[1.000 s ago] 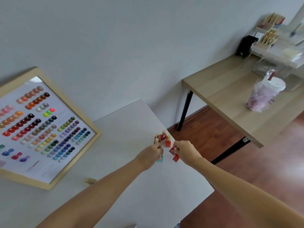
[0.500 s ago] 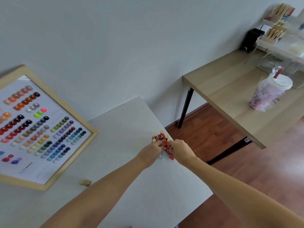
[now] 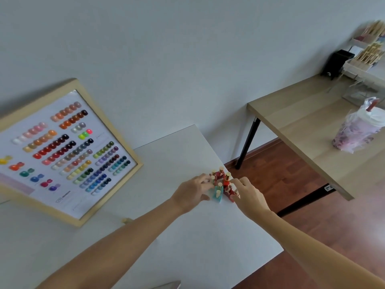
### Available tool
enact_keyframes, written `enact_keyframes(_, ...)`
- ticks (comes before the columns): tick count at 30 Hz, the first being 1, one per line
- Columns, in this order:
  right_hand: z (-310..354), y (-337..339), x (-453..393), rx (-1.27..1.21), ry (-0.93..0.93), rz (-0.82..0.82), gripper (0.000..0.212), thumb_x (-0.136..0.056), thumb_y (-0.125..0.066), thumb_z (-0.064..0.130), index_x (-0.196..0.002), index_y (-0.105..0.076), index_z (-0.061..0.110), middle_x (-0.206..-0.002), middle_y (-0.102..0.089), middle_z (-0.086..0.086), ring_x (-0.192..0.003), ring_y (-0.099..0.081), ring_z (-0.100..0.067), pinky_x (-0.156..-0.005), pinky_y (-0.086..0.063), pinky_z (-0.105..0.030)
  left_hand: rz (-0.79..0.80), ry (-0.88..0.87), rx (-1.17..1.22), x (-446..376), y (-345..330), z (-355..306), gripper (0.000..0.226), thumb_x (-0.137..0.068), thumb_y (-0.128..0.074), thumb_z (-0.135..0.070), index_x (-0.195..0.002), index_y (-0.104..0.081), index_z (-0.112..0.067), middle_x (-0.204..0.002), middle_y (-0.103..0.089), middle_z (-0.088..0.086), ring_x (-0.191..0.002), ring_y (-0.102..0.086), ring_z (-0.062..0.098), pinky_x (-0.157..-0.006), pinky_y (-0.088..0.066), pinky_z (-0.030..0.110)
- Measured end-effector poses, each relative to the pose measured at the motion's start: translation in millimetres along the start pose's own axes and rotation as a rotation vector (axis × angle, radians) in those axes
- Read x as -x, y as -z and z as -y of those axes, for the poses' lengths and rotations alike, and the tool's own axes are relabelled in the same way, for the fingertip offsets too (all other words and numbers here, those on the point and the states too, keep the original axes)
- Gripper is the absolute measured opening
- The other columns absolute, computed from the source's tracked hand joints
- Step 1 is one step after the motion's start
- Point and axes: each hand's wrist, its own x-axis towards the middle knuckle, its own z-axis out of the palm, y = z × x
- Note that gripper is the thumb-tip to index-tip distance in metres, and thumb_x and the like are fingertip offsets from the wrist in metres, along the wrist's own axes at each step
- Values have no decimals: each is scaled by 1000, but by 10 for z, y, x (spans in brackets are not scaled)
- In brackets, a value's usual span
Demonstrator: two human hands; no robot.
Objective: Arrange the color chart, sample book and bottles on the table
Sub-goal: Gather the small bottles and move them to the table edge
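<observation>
Nearest to us, two bare forearms reach out over the white table (image 3: 187, 257), which we take as our landmark. Both hands meet at a tight cluster of small bottles (image 3: 221, 184) standing near the table's far right corner, close to its right edge. Our left hand (image 3: 192, 192) is loosely spread, fingertips touching the cluster's left side by the turquoise bottles (image 3: 217, 193); we cannot tell whether it grips any one bottle. Our right hand (image 3: 249, 195) is curled at the cluster's right side, fingers against the red bottles (image 3: 229, 193), and here too a firm hold cannot be made out. A small tan object (image 3: 126, 221), too blurred to identify, lies on the table just beside the left forearm. On the table's left part, the wood-framed color chart (image 3: 62, 155) leans tilted against the wall (image 3: 166, 59), its rows of coloured dots facing us. Beyond the table's right edge, across wooden floor (image 3: 291, 184), stands a wooden desk (image 3: 302, 126) carrying a bagged lidded cup (image 3: 358, 130).
</observation>
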Motion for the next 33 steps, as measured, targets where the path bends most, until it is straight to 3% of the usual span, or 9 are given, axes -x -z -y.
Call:
enact_keyframes(3, 136, -50, 146, -29, 77, -90, 38, -90, -63, 25, -126, -51, 19, -124, -48, -3, -74, -59, -15, -59, -56, -23, -42, 80, 51, 329, 237, 209, 34, -88, -65, -26, -121, -62, -17, -133, -51, -2, -109, -59, 16, -86, -53, 35)
enact_keyframes(6, 407, -164, 253, -87, 167, -102, 36, -88, -65, 24, -122, -55, 16, -124, -52, -6, -88, -62, -22, -70, -57, -30, -76, 183, 81, 719, 457, 494, 35, -90, -63, -29, -122, -60, -18, -129, -52, -5, -99, -64, 17, -87, -54, 35)
enact_keyframes(10, 868, -382, 314, -119, 267, -14, 35, -89, -63, 28, -122, -54, 20, -123, -52, -1, -79, -58, -12, -76, -52, -24, -73, 303, 94, 1240, 654, 843, 34, -89, -63, -29, -121, -60, -17, -124, -56, -5, -108, -61, 14, -93, -53, 35)
enact_keyframes(15, 1457, -650, 332, -128, 367, 136, 38, -87, -65, 31, -122, -53, 21, -117, -53, 0, -80, -59, -13, -80, -51, -28, 70, 395, 115, 1787, 677, 1082, 37, -86, -67, -24, -122, -59, -21, -126, -55, -7, -111, -58, 12, -96, -50, 29)
enact_keyframes(19, 1829, -839, 364, -130, 447, 205, 39, -84, -69, 33, -119, -55, 24, -107, -58, -1, -75, -47, -5, -75, -42, -21, 165, 404, 66, 2057, 582, 1208, 41, -85, -68, -17, -124, -58, -23, -128, -54, -7, -110, -58, 13, -93, -46, 23)
enact_keyframes(21, 1974, -916, 389, -126, 455, 225, 36, -85, -68, 34, -118, -56, 26, -104, -60, 0, -76, -48, -5, -74, -41, -21, 179, 404, 54, 2119, 531, 1255, 41, -86, -67, -14, -125, -57, -22, -128, -55, -6, -110, -60, 16, -96, -49, 28)
enact_keyframes(27, 2206, -1045, 428, -98, 423, 237, 18, -91, -60, 23, -108, -65, 20, -105, -61, -6, -90, -62, -24, -82, -52, -33, 156, 370, 22, 2110, 405, 1327, 24, -91, -60, -14, -115, -63, -16, -112, -63, 4, -97, -64, 21, -86, -51, 29)
enact_keyframes(33, 2155, -1039, 452, -86, 375, 200, 16, -93, -58, 19, -106, -66, 13, -106, -61, -8, -90, -62, -27, -81, -51, -32, 109, 362, 41, 1987, 322, 1343, 18, -92, -55, -7, -107, -66, -7, -104, -66, 9, -91, -63, 23, -82, -53, 32)
